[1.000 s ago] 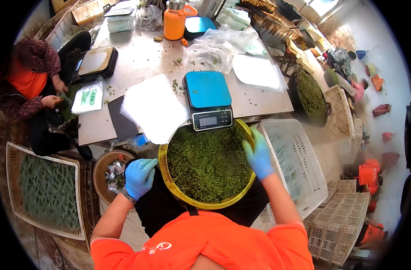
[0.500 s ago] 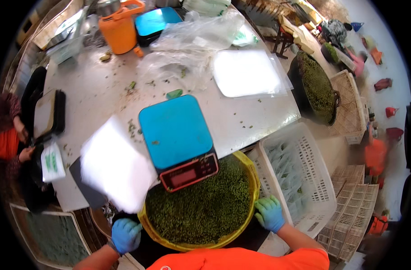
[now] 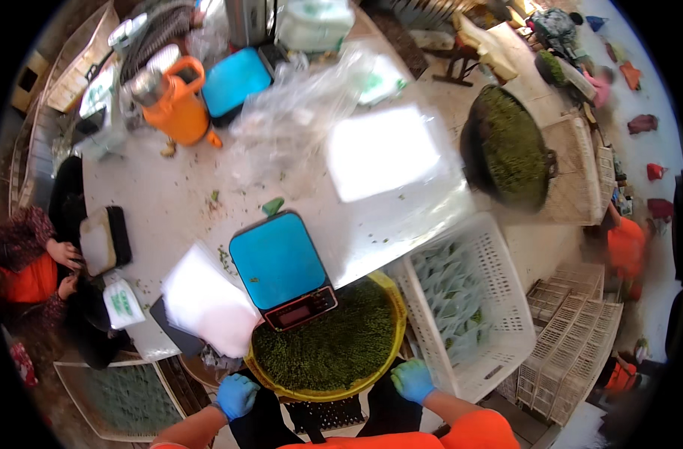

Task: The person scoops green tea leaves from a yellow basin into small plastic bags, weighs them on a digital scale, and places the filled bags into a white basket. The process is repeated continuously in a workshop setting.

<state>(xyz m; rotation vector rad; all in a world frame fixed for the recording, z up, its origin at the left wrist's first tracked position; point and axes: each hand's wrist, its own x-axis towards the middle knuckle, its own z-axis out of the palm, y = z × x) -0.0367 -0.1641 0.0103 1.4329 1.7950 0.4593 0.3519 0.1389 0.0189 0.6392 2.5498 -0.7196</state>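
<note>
My left hand, in a blue glove, rests on my dark-trousered left knee, fingers draped and holding nothing visible. My right hand, gloved in blue with greenish fingers, lies over my right knee in the same way. Between and beyond them stands a yellow-rimmed basin full of small green buds or grains. Both hands are close to its rim. A kitchen scale with a blue top and a dark display sits at the table edge, partly over the basin. White sheets or bags are stacked left of it.
A white crate of filled clear bags stands right of the basin; another crate is at lower left. The table carries plastic bags, an orange jug and a second scale. A co-worker's hands are at left.
My view has shifted, so the table things appear lower. Both hands have drawn away from beside the basin rim, and my knees now show beneath them. The co-worker's hands have moved slightly.
</note>
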